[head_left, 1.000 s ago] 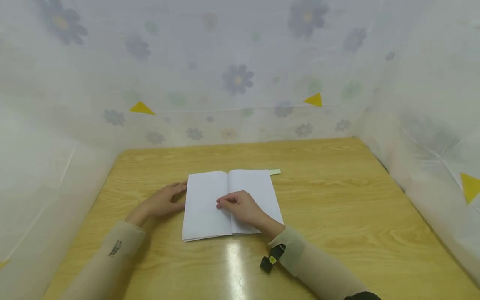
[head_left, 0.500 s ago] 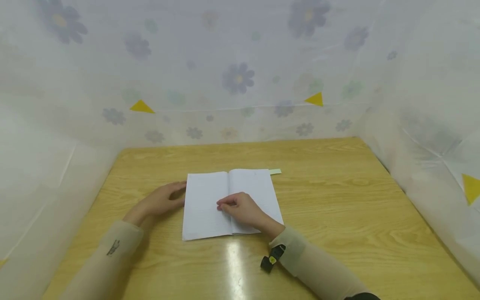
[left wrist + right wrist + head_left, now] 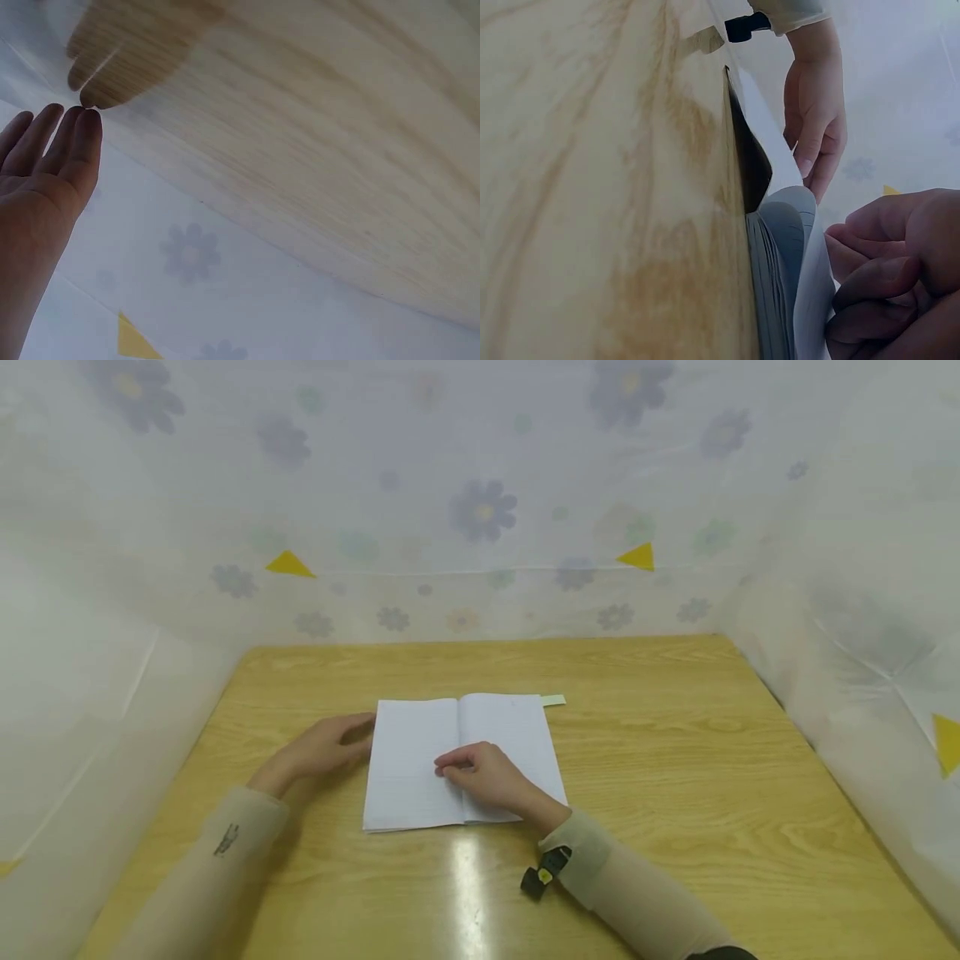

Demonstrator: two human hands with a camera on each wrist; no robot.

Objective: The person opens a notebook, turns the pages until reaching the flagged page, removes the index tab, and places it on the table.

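An open notebook (image 3: 412,793) with white lined pages lies on the wooden table. My left hand (image 3: 322,747) is at its left edge, fingers extended, some fingertips hidden at the page edge in the head view. In the left wrist view the fingers of this left hand (image 3: 52,165) are straight, and the tabletop reflects them. Over the middle of the notebook is my right hand (image 3: 491,777), fingers curled and thumb near the index fingertip, with nothing visible between them. In the right wrist view the curled right hand (image 3: 892,277) is against or very near the raised page (image 3: 810,285).
A pale green tab (image 3: 553,700) sticks out at the notebook's top right corner. A black strap (image 3: 543,874) hangs from the right cuff. Flower-patterned white sheeting (image 3: 420,527) with yellow triangles (image 3: 290,564) encloses the table (image 3: 675,735) at the back and sides.
The head view has shifted slightly. Both hands keep nearly the same place at the notebook; the left hand's fingers have moved only a little along the page edge.
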